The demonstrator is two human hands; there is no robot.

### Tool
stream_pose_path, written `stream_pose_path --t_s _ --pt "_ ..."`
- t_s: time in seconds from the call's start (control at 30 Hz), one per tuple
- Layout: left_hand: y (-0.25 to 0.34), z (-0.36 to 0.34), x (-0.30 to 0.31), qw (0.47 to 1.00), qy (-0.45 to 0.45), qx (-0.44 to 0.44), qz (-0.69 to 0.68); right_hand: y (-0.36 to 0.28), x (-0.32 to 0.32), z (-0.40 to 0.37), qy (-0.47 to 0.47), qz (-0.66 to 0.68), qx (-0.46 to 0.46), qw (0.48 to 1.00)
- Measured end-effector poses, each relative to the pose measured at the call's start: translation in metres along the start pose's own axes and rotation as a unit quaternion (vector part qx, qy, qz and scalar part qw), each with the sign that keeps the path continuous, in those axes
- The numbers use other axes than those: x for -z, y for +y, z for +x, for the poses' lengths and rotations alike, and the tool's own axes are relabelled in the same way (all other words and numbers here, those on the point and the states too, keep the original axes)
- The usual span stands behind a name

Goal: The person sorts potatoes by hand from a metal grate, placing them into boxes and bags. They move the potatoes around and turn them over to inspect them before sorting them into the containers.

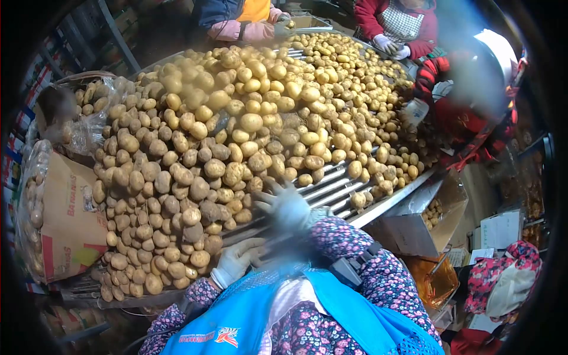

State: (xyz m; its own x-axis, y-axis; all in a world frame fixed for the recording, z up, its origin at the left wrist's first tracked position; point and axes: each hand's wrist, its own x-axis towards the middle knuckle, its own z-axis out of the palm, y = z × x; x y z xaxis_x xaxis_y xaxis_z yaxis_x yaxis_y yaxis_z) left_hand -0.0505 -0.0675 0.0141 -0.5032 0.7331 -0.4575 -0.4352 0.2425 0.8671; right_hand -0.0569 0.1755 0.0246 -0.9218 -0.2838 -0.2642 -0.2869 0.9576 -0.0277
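Reaching hand (R): R hand (287, 207), gloved, out fwd over counter (387, 200); fingers spread, nothing gripped as far as I can see. Blurred, so contact w/ nearest potatoes unclear.
L hand: L hand (239, 260), gloved, low at near edge, L of R hand, just beside potatoes. Fingers bent; can't tell if grasping anything, fingertip area blurry.
Potatoes: big pile of potatoes (215, 168) across most of counter, approx. from L end to far R. Darker, dirtier-looking ones mostly L; paler yellow ones mostly ctr + far side. Closest to R hand: those just past its fingertips.
Slats: metal slats (331, 190) show near R hand, running L-R at a slant; a few potatoes sit on them.
Bananas box: cardboard box (70, 216) at L end, "BANANAS" print, tilted, clear plastic + potatoes in it.
R carton: open carton (408, 231) below near R edge, some potatoes inside.
Sleeves/vest: wearer in blue vest (236, 313), floral sleeves (384, 284); dark device (347, 272) on R forearm.
Co-workers: person in orange/navy (254, 13) at far side, person in checked apron (402, 22) far R, person in red/black plaid sleeve (427, 77) at R end, partly lost to lens smear.
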Motion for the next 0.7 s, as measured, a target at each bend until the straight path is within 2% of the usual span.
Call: stream_pose_path --t_s 0.07,0.13,0.2,0.27,0.37,0.4,0.47,0.53,0.6,0.67,0.7 --pt "0.005 0.006 0.000 0.999 -0.015 0.014 0.037 0.025 0.003 -0.016 0.004 -0.019 -0.012 1.000" --pt "0.002 0.014 0.000 0.998 -0.022 0.041 0.034 0.067 -0.006 -0.046 0.147 0.029 -0.019 0.988" --pt "-0.002 0.018 -0.001 0.997 -0.002 0.006 0.074 0.111 -0.041 -0.065 0.209 0.120 -0.119 0.963" --pt "-0.006 0.020 -0.003 0.996 0.018 -0.004 0.083 0.153 -0.028 -0.101 0.136 -0.033 -0.162 0.977" --pt "-0.002 0.021 -0.010 0.968 0.098 -0.066 0.222 0.200 -0.035 -0.131 0.150 -0.031 -0.227 0.962" --pt "-0.012 0.024 -0.011 0.973 0.115 -0.076 0.187 0.208 -0.040 -0.136 0.171 -0.031 -0.234 0.957" --pt "0.004 0.026 -0.019 0.939 0.142 -0.114 0.292 0.198 -0.034 -0.124 0.226 -0.012 -0.225 0.948" --pt "-0.009 0.033 -0.022 0.937 0.175 -0.100 0.285 0.173 -0.029 -0.099 0.272 0.047 -0.171 0.946" --pt "-0.009 0.039 -0.028 0.934 0.204 -0.089 0.280 0.151 -0.030 -0.066 0.273 0.000 -0.081 0.959" --pt "0.008 0.046 -0.042 0.902 0.262 -0.170 0.297 0.139 -0.019 -0.042 0.270 -0.023 -0.041 0.962" --pt "0.020 0.051 -0.045 0.903 0.259 -0.167 0.299 0.147 -0.024 -0.032 0.260 -0.048 -0.051 0.963"
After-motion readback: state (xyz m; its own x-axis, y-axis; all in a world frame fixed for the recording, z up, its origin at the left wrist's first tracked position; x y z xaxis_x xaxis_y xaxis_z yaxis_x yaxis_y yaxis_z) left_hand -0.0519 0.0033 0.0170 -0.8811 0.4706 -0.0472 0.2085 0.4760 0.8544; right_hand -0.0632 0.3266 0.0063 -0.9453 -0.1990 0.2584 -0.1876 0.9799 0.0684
